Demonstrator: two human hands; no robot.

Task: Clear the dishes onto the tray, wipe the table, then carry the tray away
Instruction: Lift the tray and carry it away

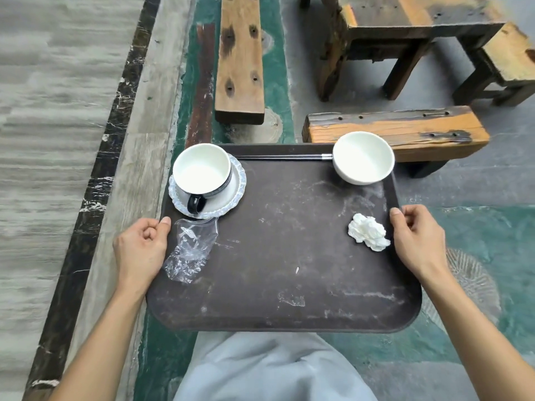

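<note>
I hold a scuffed dark brown tray (283, 279) level in front of my body, above the floor. My left hand (142, 247) grips its left rim and my right hand (417, 241) grips its right rim. At the tray's far left stands a white cup with a dark handle (202, 175) on a blue-edged saucer (237, 186). A white bowl (363, 157) sits at the far right corner. Black chopsticks (283, 157) lie along the far rim. A crumpled white tissue (369, 231) lies near my right hand, and a clear plastic wrapper (191, 250) near my left.
Ahead on the green and grey floor stand a wooden bench (396, 134) just past the tray, a long bench (240, 59) further off and a wooden table (405, 30) with a stool (509, 59). A dark marble strip (95, 180) borders pale flooring on the left.
</note>
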